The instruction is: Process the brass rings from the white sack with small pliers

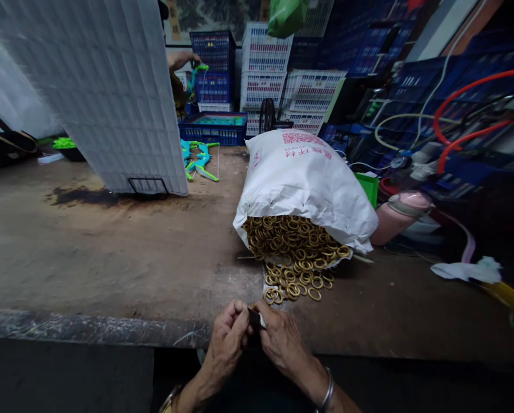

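Observation:
At the table's front edge my left hand (230,335) and my right hand (278,337) meet, both with fingers closed. A small dark flat piece (255,319) shows between them, gripped in my right hand, with a white bit by its end. The left thumb and fingertips pinch together against it; what they hold is too small to make out. Just beyond lie loose brass-coloured rings (302,281), spilling out of a white woven sack (300,178) that rests on its side with its mouth toward me.
A tall white ridged panel (140,103) stands on the wooden table (154,246) at left. Behind are toy bows (203,160), a blue crate (211,135) and stacked crates (265,57). A pink bottle (401,212) and red hoses (442,126) are right. Another person's hand (183,59) holds a bow.

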`<state>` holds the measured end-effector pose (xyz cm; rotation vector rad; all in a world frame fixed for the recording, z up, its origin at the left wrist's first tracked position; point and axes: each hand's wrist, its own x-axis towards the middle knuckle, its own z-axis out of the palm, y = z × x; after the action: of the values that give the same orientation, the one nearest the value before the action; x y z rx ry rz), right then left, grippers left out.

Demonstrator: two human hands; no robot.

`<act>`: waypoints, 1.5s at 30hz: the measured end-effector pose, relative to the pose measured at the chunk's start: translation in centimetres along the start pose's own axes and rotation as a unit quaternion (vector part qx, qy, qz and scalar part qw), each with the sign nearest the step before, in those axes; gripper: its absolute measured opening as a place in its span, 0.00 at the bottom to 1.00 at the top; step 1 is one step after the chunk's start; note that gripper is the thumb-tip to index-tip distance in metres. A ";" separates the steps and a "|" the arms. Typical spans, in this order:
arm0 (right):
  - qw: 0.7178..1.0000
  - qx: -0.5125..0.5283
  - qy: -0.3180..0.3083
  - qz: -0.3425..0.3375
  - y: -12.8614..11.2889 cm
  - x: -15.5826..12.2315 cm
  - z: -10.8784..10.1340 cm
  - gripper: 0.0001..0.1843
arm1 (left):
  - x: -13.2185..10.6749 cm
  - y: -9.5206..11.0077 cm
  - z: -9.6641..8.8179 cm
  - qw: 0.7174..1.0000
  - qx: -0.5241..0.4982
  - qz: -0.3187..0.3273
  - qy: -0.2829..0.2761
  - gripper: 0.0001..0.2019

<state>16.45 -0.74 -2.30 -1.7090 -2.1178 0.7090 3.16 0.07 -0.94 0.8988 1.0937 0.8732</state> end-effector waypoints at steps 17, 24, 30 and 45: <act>0.986 -0.089 0.086 0.112 2.8 0.6 -1.4 0.16 | -1.3 -0.6 -1.1 0.982 -0.158 -0.057 -0.091 0.14; 0.987 -0.110 0.079 0.088 2.4 1.5 -1.5 0.19 | -0.5 0.0 -1.3 0.970 -0.222 -0.066 -0.066 0.11; 0.987 -0.081 0.110 0.089 2.5 1.6 -0.9 0.17 | 0.1 -0.1 -1.9 0.943 -0.298 -0.127 -0.071 0.11; 0.987 0.107 0.122 -0.006 0.5 1.6 -1.2 0.11 | 2.8 -1.5 0.1 0.999 0.016 -0.036 -0.015 0.24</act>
<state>17.18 1.15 -1.70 -1.5767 -1.8148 0.6592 4.07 2.07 -3.23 0.8909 1.1113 0.7826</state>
